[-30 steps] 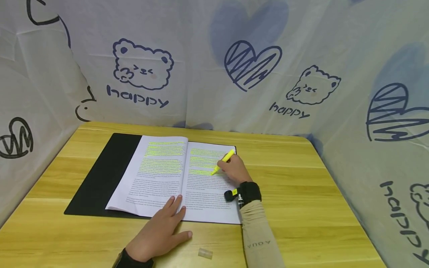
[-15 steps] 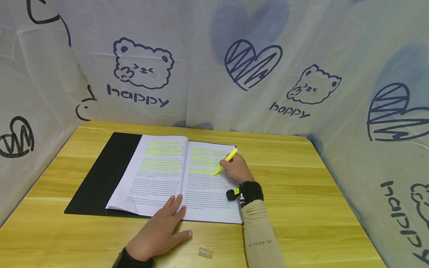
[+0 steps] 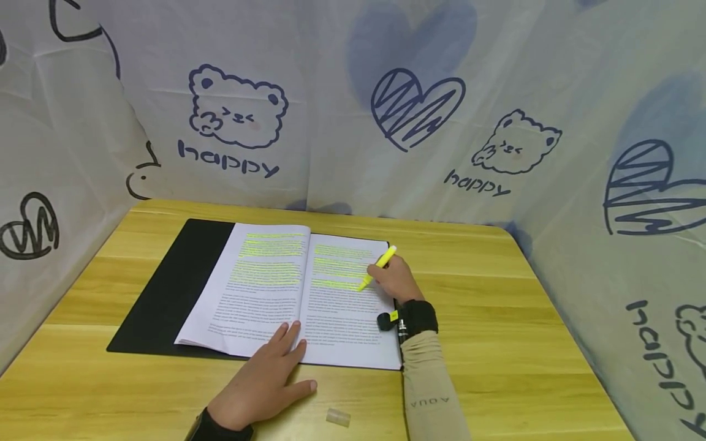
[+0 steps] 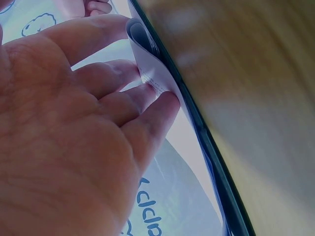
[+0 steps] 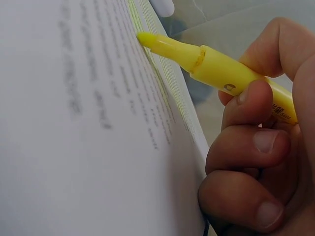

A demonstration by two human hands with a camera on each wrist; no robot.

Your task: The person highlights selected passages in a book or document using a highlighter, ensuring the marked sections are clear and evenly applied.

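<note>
My right hand pinches a yellow highlighter between thumb and fingers. In the head view the highlighter's tip touches a printed line on the right page, at the lower edge of the yellow-marked lines. Several passages on the left page are marked yellow too. My left hand lies with fingers extended at the bottom of the open booklet, near its central fold. The left wrist view shows those fingertips against the curled lower edge of the pages.
A black folder cover lies under the booklet and sticks out to its left. On the yellow wooden table, a small translucent cap lies near the front, right of my left hand. Printed fabric hangs around the table.
My right hand and the highlighter have slid a little to the right along the line, with the yellow mark reaching further right. My left hand has stayed in place.
</note>
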